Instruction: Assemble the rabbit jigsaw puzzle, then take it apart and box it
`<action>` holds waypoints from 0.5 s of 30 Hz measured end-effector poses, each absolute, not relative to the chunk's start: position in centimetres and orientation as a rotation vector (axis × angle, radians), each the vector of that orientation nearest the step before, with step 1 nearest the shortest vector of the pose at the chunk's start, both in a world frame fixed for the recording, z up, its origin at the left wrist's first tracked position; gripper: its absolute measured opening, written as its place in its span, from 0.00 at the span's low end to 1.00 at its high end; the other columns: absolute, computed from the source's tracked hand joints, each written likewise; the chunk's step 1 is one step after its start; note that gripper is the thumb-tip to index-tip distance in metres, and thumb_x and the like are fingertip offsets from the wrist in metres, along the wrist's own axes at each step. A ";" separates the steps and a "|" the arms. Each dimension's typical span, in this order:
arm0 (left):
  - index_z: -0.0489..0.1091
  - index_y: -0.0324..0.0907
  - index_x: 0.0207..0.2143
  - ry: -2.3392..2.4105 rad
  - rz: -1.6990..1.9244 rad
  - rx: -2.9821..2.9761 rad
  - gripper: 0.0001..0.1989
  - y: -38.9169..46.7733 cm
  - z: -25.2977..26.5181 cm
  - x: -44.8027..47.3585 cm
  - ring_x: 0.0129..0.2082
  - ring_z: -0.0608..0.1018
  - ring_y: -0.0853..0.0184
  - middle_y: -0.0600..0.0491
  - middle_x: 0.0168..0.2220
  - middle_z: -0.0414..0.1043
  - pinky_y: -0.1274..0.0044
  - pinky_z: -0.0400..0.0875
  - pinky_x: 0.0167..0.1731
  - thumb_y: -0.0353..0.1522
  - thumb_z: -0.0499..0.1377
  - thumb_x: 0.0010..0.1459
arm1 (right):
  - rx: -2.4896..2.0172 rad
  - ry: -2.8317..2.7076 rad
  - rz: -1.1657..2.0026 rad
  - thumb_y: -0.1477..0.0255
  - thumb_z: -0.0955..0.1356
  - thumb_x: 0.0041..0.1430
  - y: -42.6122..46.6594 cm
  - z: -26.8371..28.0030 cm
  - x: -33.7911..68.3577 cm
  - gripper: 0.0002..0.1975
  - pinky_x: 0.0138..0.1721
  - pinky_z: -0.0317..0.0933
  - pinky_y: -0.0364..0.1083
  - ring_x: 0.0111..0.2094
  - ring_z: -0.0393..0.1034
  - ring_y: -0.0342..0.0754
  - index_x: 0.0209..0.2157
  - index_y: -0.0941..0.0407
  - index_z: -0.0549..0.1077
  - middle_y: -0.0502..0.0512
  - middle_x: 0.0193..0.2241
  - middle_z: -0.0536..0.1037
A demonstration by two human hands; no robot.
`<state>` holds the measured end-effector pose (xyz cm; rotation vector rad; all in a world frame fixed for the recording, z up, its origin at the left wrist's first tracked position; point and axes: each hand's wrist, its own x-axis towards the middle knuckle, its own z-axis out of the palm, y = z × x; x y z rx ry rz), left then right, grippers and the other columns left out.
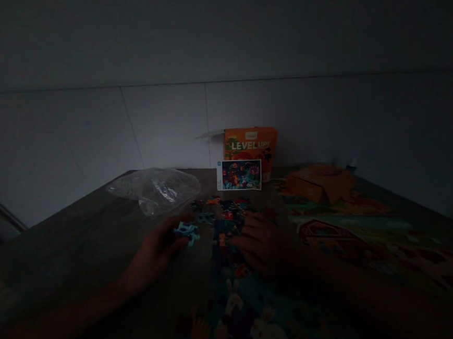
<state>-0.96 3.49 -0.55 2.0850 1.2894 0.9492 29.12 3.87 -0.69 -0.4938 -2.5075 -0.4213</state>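
Observation:
My left hand point(162, 245) grips a light blue jigsaw puzzle piece point(187, 233) between thumb and fingers, just left of the partly joined puzzle point(235, 290). White rabbits and dark blue-green scenery show on the joined part. My right hand point(258, 242) lies over the puzzle's upper right area with its fingers stretched out, covering some of it. Whether a piece lies under those fingers is hidden. Several loose puzzle pieces point(207, 218) lie beyond the hands, near the puzzle's far edge. The scene is very dark.
A reference picture card point(239, 175) leans against an orange box point(251, 140) by the wall. A clear plastic bag point(162, 188) lies at the far left. Another orange box point(319, 182) and a brightly printed puzzle point(334, 238) are on the right of the table point(100, 222).

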 end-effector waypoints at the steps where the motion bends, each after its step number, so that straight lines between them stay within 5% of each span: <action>1: 0.63 0.44 0.56 1.256 0.958 2.108 0.20 3.4 -0.6 -0.9 0.43 0.79 0.60 0.49 0.50 0.74 0.72 0.76 0.41 0.37 0.55 0.62 | -0.484 -2.498 -0.438 0.77 0.62 0.62 3.7 -0.5 29.1 0.15 0.43 0.56 0.52 0.35 0.62 0.50 0.50 0.59 0.70 0.56 0.31 0.72; 7: 0.64 0.52 0.55 1.051 0.578 2.494 0.16 1.3 -1.1 0.4 0.47 0.79 0.61 0.52 0.51 0.75 0.74 0.75 0.45 0.35 0.48 0.66 | -0.404 -2.500 -0.537 0.67 0.63 0.67 2.6 0.4 28.6 0.18 0.48 0.55 0.54 0.41 0.66 0.52 0.56 0.58 0.65 0.58 0.42 0.77; 15: 0.61 0.47 0.54 0.926 0.457 2.490 0.14 0.7 -1.6 1.0 0.49 0.76 0.60 0.47 0.51 0.72 0.70 0.73 0.47 0.36 0.47 0.67 | -0.327 -2.474 -0.640 0.65 0.64 0.68 1.6 0.1 27.2 0.14 0.48 0.54 0.50 0.42 0.67 0.49 0.47 0.59 0.72 0.55 0.35 0.77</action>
